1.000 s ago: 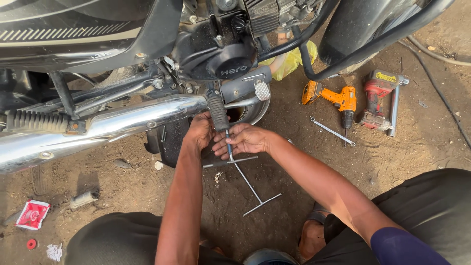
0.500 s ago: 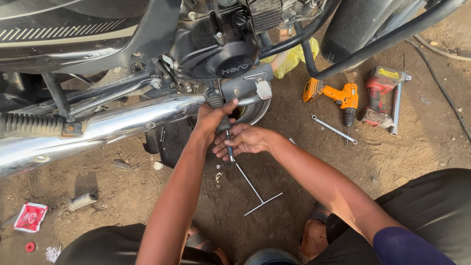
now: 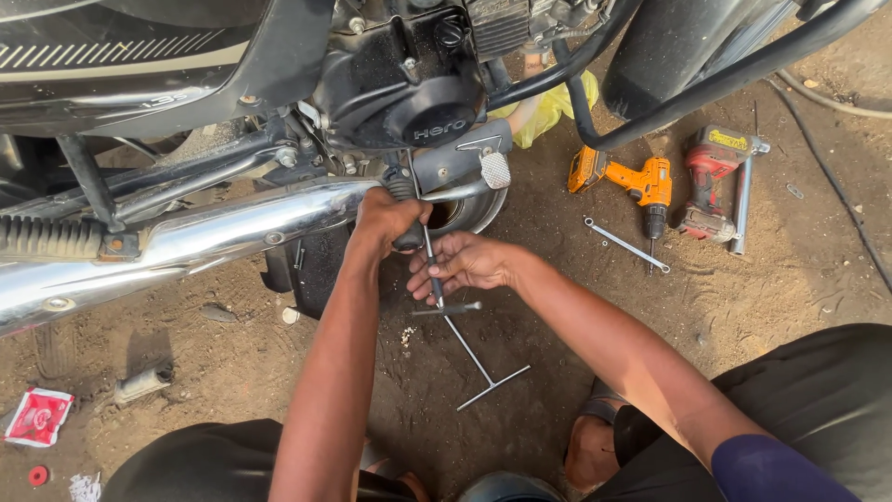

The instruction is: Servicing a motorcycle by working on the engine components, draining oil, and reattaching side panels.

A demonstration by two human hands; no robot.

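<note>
under the engine, the left hand (image 3: 386, 218) is now reaching higher, gripping the footpeg — the right hand (image 3: 460, 265) is still closing around the t-handle wrench (image 3: 433, 279), holding it upright.

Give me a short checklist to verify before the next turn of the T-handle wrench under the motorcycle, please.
1. Right hand grips the T-handle wrench: ok.
2. Left hand steadies the upper end near the footpeg: ok.
3. Wrench tip seated on the fastener: cannot tell, hidden.
4. Second T-handle wrench lies on the ground below the hands, in the way: not ok.
5. Spanner within sight: ok.
</note>
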